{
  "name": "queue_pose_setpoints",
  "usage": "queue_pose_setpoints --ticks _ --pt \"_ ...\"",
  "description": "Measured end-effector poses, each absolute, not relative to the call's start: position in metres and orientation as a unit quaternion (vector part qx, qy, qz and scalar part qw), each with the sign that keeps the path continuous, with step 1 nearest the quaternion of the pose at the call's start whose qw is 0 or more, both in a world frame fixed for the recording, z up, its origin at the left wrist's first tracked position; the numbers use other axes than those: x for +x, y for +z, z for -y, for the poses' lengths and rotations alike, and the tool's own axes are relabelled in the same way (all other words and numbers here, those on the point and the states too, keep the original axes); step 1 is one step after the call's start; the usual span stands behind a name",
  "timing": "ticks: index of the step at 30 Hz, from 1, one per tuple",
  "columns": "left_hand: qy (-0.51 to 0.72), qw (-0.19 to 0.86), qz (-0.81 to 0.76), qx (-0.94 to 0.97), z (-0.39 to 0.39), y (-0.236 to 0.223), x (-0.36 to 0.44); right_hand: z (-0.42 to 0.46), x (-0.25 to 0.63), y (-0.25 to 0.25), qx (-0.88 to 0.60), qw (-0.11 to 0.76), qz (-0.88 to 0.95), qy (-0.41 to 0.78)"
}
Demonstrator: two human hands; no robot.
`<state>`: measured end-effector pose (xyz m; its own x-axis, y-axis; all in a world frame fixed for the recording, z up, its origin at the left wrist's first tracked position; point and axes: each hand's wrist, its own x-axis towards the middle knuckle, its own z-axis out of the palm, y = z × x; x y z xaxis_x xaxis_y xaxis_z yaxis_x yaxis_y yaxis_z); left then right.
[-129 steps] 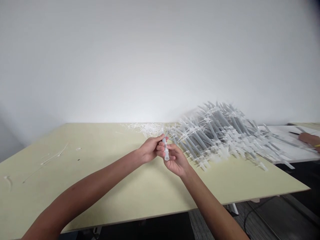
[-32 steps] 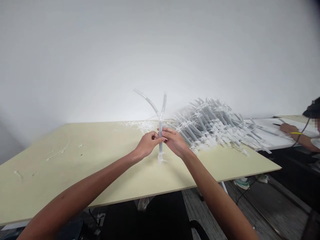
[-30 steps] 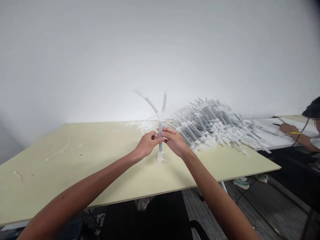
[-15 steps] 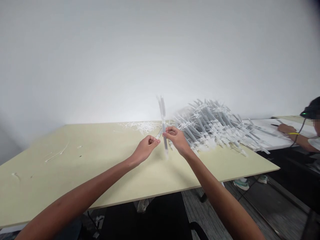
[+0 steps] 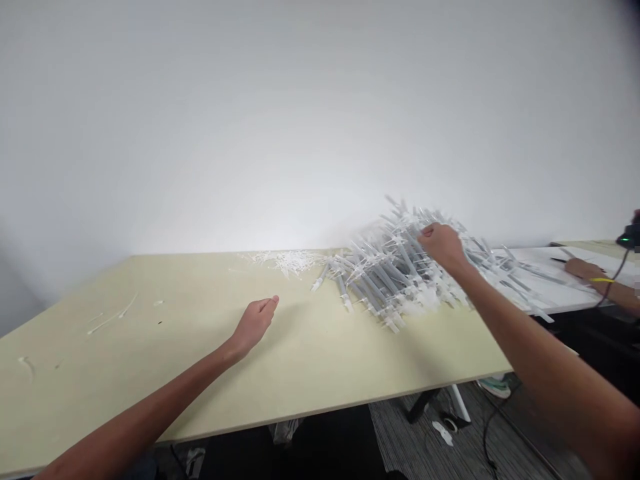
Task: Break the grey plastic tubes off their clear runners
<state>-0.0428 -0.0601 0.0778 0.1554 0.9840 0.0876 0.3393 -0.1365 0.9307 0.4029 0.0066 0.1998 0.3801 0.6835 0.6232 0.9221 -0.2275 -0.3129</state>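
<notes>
Arm [image 5: 525, 337] outstretched, right hand [image 5: 443, 245] over tubes [image 5: 377, 283]

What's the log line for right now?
left hand: fingers curled, over table | right hand: at tube pile, grip unclear | white strips: heaped left of tube pile

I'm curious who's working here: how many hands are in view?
3: the wearer's left hand over the table, the right hand at the pile of tubes, and a co-worker's hand at far right. Others may be hidden.
</notes>
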Motion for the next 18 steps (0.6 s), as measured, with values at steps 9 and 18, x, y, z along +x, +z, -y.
queue_pose_setpoints --ticks 9,18 --pt "0.424 0.401 -0.554 0.594 0.064 0.071 -0.093 -0.055 0.506 0.212 -0.812 0.276 0.492 -0.148" --pt "0.480 0.361 -0.609 0.518 0.096 0.070 -0.158 -0.076 0.523 0.190 -0.823 0.239 0.503 -0.108"
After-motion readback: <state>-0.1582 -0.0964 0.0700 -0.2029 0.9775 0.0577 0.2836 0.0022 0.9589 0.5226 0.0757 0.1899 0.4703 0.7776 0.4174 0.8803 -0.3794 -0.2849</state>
